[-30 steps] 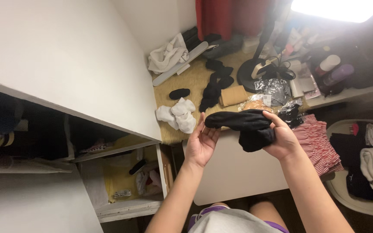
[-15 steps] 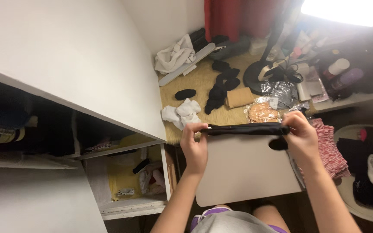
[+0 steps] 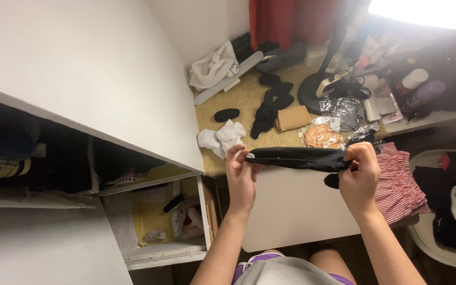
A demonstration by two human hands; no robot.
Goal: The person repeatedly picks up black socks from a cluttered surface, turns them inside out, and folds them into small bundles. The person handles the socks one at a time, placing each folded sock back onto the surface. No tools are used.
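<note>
Head view: black sock (image 3: 296,158) stretched flat.

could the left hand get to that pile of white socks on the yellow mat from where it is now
Probably yes. The left hand sits just below the white socks with nothing between them, but its fingers grip one end of the black sock, so it must let go first.
</note>
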